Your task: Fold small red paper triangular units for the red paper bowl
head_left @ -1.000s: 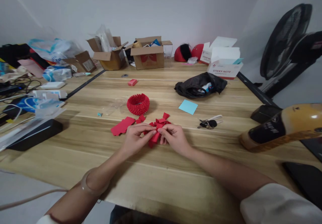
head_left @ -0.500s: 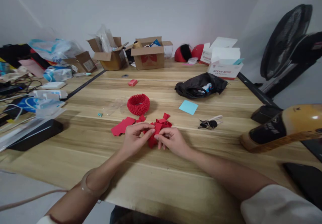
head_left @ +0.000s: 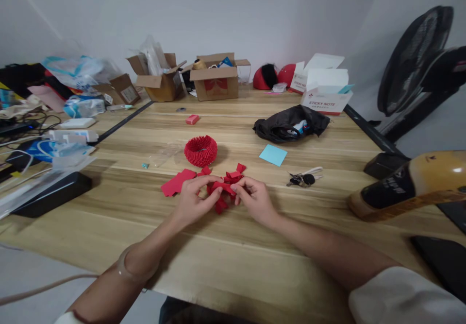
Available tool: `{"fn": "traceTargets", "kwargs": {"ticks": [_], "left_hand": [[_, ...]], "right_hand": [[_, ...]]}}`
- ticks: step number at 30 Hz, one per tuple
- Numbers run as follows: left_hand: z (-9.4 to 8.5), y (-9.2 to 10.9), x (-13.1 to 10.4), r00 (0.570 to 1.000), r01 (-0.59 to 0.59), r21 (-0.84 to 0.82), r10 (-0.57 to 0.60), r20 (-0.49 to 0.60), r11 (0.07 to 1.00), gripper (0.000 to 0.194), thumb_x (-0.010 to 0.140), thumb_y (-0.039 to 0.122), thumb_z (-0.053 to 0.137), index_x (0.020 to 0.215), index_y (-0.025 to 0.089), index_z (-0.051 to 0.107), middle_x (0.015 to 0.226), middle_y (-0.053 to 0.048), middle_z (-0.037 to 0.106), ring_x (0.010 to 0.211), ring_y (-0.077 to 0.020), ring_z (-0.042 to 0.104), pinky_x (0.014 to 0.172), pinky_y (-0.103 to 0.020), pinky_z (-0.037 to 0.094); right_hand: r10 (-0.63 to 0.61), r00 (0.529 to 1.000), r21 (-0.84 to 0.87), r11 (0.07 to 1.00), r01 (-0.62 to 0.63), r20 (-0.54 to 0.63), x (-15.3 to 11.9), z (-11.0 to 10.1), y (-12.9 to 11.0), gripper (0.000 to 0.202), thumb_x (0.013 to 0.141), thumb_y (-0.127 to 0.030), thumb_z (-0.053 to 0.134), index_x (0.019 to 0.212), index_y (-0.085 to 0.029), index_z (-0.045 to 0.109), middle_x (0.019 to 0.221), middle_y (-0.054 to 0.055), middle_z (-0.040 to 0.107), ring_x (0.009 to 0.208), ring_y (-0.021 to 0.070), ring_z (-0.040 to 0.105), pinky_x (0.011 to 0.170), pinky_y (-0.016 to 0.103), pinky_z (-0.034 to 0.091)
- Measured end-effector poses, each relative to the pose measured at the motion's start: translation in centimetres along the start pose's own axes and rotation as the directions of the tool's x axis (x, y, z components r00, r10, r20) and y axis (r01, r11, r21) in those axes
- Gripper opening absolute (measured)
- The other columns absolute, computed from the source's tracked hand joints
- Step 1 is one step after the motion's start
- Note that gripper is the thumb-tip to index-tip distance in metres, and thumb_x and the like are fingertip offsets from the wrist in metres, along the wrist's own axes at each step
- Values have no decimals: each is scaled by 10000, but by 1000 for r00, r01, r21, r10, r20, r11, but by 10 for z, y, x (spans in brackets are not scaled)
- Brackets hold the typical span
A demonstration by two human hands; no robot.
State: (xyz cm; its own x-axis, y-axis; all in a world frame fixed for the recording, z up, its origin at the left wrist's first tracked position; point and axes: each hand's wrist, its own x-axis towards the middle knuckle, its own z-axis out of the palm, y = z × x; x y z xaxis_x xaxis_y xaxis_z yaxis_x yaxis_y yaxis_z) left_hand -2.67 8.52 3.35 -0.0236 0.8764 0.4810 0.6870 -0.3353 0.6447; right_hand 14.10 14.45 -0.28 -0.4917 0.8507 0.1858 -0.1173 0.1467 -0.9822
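A small red paper piece (head_left: 224, 187) is stretched between my two hands, above the wooden table (head_left: 233, 261). My left hand (head_left: 195, 201) pinches its left end between thumb and fingers. At the right end, the thumb and fingers of my right hand (head_left: 255, 198) close on the same piece. Several red folded pieces (head_left: 221, 206) lie under and behind my hands, partly hidden by them. Flat red paper sheets (head_left: 177, 183) lie left of my left hand. A round red bowl of many folded paper units (head_left: 201, 150) stands behind my hands.
A blue paper square (head_left: 273, 155), keys (head_left: 304, 178) and a black bag (head_left: 291, 124) lie to the right. A large bottle (head_left: 407, 185) is at far right. Cardboard boxes (head_left: 214, 83) stand at the back, a black case (head_left: 54, 195) at left.
The red paper piece between my hands has turned from upright to nearly level. My right hand has shifted slightly up and right, opening a wider gap between my thumbs.
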Motion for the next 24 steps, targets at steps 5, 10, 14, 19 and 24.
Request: {"fn": "traceTargets", "kwargs": {"ticks": [5, 10, 14, 19, 24], "left_hand": [[1, 2, 0, 999, -53, 40, 53, -4, 998, 102, 809, 213, 640, 745, 153, 690, 730, -47, 729, 642, -153, 661, 624, -259, 509], [3, -2, -1, 986, -163, 125, 168, -25, 979, 90, 808, 202, 645, 758, 142, 690, 738, -58, 728, 657, -152, 666, 631, -253, 514], [2, -2, -1, 979, -202, 178, 205, 3, 963, 106, 825, 201, 617, 783, 146, 697, 750, -59, 734, 647, -146, 669, 620, -247, 520], [1, -4, -2, 979, -199, 224, 205, -5, 954, 118, 829, 205, 616, 757, 153, 694, 688, -41, 720, 587, -134, 651, 573, -236, 501], [2, -3, -2, 971, -226, 219, 238, -30, 949, 115, 830, 207, 621, 747, 158, 683, 686, -36, 720, 590, -131, 657, 571, -228, 504]], "right_hand": [[24, 999, 28, 999, -23, -24, 0, 0, 2, 264, 787, -367, 659, 622, -175, 582, 516, -18, 558, 477, 105, 507, 486, 227, 404], [21, 998, 73, 997, -17, -57, 1, 2, 6, 234, 722, -347, 725, 628, -167, 609, 546, -16, 583, 484, 102, 527, 485, 225, 414], [-12, 999, 47, 999, 14, -46, 0, 1, 7, 183, 740, -317, 711, 662, -166, 643, 551, -13, 590, 487, 105, 528, 487, 230, 417], [-185, 981, -24, 982, 186, 53, 0, 0, 3, 114, 807, -263, 654, 742, -183, 702, 738, 41, 688, 680, 148, 619, 653, 286, 504], [-281, 956, -15, 959, 284, 82, 1, 0, 4, 99, 821, -218, 633, 786, -204, 725, 859, 63, 706, 848, 175, 644, 818, 345, 520]]}}
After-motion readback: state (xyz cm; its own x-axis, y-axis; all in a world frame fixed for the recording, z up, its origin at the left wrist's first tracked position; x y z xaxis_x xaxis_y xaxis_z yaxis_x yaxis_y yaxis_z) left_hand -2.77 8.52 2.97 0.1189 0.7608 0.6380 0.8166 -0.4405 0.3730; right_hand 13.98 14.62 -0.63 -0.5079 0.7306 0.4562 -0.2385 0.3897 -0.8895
